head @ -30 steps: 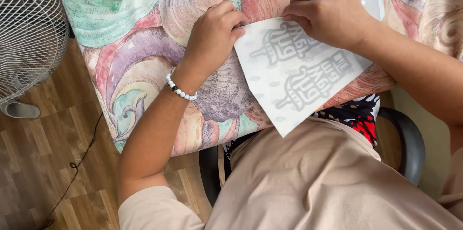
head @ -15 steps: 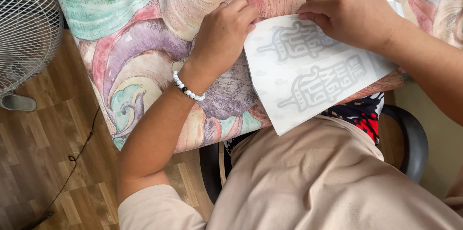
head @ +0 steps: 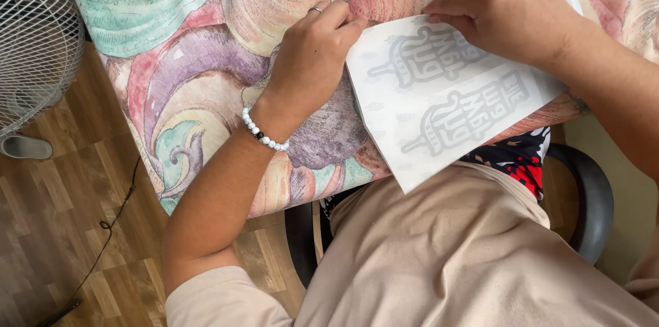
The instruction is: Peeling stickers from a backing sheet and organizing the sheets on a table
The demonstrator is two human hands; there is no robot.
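Observation:
A white translucent sheet point(head: 446, 104) with two grey printed designs showing through lies face down on a table, its near corner hanging over the edge above my lap. My left hand point(head: 312, 59), with a ring and a white bead bracelet point(head: 263, 133), rests closed at the sheet's left edge, fingertips touching its top left corner. My right hand point(head: 504, 8) presses on the sheet's upper edge with curled fingers pinching it.
The table carries a pastel cloth point(head: 199, 73) with swirling shell patterns. A white floor fan point(head: 34, 39) stands at the left on the wooden floor point(head: 62, 231), with a thin cable point(head: 103, 238) across it. A black chair arm point(head: 590, 196) curves at the right.
The view has shifted slightly, so the sheet and both hands sit a little lower and to the right. Both hands keep their places on the sheet's top edge.

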